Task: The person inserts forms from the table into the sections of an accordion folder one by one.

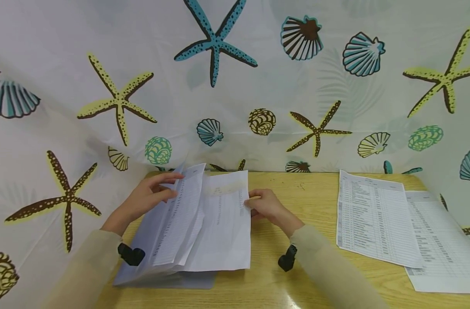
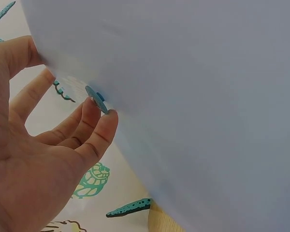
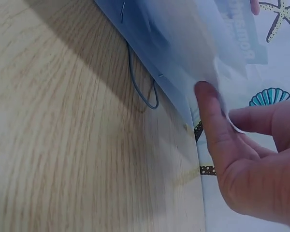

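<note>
A pale blue translucent plastic folder (image 1: 196,281) stands partly open on the table, with printed sheets (image 1: 177,223) in it. My left hand (image 1: 146,195) holds the folder's raised cover by its edge. In the left wrist view, fingertips of that hand reach a round blue button (image 2: 96,100) on the cover. On the other side, my right hand (image 1: 267,206) pinches the right edge of a white sheet (image 1: 225,227) between thumb and fingers. This sheet slants over the folder, its lower edge lifted. A thin grey cord loop (image 3: 134,84) hangs from the folder in the right wrist view.
Two printed sheets, a nearer one (image 1: 377,219) overlapping another (image 1: 443,244), lie at the table's right side. The wooden table (image 1: 296,266) ends against a white cloth (image 1: 258,86) printed with starfish and shells, which also hangs along both sides.
</note>
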Motion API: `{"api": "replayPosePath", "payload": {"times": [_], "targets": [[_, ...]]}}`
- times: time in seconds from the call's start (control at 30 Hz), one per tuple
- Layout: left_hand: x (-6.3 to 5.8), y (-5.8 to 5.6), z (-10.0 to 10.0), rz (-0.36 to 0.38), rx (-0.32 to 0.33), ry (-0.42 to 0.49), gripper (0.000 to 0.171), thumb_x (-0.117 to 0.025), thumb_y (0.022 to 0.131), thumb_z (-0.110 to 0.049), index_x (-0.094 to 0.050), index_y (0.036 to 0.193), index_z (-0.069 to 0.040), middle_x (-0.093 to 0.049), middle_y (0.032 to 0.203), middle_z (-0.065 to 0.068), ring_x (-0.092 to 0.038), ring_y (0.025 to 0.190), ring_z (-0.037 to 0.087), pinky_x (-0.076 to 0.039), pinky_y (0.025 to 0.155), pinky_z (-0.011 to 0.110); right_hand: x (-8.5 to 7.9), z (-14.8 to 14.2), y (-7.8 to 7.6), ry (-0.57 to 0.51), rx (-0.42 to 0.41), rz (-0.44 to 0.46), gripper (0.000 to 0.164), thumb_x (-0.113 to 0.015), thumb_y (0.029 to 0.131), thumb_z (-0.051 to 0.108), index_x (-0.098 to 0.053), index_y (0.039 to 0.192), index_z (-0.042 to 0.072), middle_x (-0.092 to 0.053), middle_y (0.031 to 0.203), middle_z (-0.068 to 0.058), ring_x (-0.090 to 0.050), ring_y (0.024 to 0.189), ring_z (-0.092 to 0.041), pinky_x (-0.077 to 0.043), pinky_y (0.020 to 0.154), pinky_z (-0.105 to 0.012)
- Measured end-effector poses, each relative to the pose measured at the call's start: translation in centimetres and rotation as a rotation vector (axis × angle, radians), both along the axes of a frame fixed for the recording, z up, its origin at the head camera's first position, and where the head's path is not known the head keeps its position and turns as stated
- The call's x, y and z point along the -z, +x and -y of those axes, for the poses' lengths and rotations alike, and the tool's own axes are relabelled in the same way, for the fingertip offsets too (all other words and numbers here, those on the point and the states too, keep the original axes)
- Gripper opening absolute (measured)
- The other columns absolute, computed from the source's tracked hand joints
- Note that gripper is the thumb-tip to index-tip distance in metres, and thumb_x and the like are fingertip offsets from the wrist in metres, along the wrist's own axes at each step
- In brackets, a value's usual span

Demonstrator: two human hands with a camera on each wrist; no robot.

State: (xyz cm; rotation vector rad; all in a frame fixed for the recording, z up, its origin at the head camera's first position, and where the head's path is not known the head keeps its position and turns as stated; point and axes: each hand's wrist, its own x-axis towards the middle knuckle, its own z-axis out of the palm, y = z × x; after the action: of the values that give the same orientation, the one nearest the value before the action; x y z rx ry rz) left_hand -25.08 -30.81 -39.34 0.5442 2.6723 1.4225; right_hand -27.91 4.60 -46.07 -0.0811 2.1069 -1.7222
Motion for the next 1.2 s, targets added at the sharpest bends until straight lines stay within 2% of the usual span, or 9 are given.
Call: {"api": "replayPosePath", "payload": {"times": [0.2, 0.37, 0.57, 0.73, 0.9, 1.2], "targets": [[-0.2, -0.1, 0.0, -0.004, -0.011, -0.003, 0.048, -0.066, 0.101, -0.013, -0.057, 0.148, -0.005, -0.052, 0.151, 0.025, -0.066, 0.106, 0.024, -0.057, 0.082, 0.026, -0.1, -0.6, 0.0, -0.013, -0.086, 0.082, 0.042, -0.058, 0.105, 0.007, -0.056, 0.144, -0.006, -0.076, 0.111, -0.024, -0.077, 0.074, -0.023, -0.065, 0.074, -0.045], [-0.2, 0.0, -0.1, 0.000, -0.013, -0.008, 0.049, -0.066, 0.102, -0.013, -0.057, 0.149, -0.005, -0.052, 0.152, 0.024, -0.066, 0.106, 0.024, -0.057, 0.082, 0.026, -0.3, -1.2, 0.1, -0.053, -0.137, 0.127, 0.041, -0.053, 0.105, 0.002, -0.055, 0.145, -0.008, -0.074, 0.116, -0.025, -0.077, 0.076, -0.024, -0.065, 0.078, -0.046], [-0.2, 0.2, 0.0, 0.007, -0.019, -0.007, 0.049, -0.066, 0.102, -0.013, -0.057, 0.149, -0.006, -0.051, 0.152, 0.024, -0.066, 0.108, 0.026, -0.057, 0.083, 0.026, 0.1, -1.4, -0.1, -0.090, -0.082, 0.162, 0.040, -0.055, 0.106, 0.002, -0.056, 0.144, -0.009, -0.074, 0.115, -0.023, -0.076, 0.073, -0.020, -0.065, 0.074, -0.040], [0.0, 0.2, 0.0, 0.002, -0.022, 0.002, 0.049, -0.066, 0.101, -0.013, -0.057, 0.148, -0.004, -0.051, 0.152, 0.023, -0.065, 0.108, 0.026, -0.057, 0.083, 0.027, 0.3, -1.1, 0.1, -0.114, -0.040, 0.160, 0.037, -0.058, 0.104, 0.001, -0.059, 0.140, -0.009, -0.076, 0.107, -0.022, -0.075, 0.068, -0.018, -0.065, 0.076, -0.041], [-0.1, 0.1, -0.1, 0.009, -0.034, -0.014, 0.048, -0.066, 0.102, -0.014, -0.058, 0.148, -0.007, -0.050, 0.152, 0.022, -0.065, 0.108, 0.026, -0.057, 0.084, 0.026, 0.3, -0.6, 0.2, -0.110, -0.033, 0.152, 0.035, -0.059, 0.104, 0.002, -0.060, 0.138, -0.009, -0.076, 0.105, -0.021, -0.075, 0.068, -0.018, -0.065, 0.079, -0.043], [-0.3, 0.4, -0.2, 0.004, -0.033, -0.008, 0.048, -0.066, 0.101, -0.014, -0.057, 0.148, -0.006, -0.049, 0.153, 0.024, -0.065, 0.111, 0.033, -0.056, 0.083, 0.027, -0.1, 0.2, 0.3, -0.130, -0.036, 0.139, 0.033, -0.059, 0.104, 0.002, -0.062, 0.136, -0.008, -0.074, 0.103, -0.018, -0.075, 0.068, -0.018, -0.065, 0.070, -0.036]]}}
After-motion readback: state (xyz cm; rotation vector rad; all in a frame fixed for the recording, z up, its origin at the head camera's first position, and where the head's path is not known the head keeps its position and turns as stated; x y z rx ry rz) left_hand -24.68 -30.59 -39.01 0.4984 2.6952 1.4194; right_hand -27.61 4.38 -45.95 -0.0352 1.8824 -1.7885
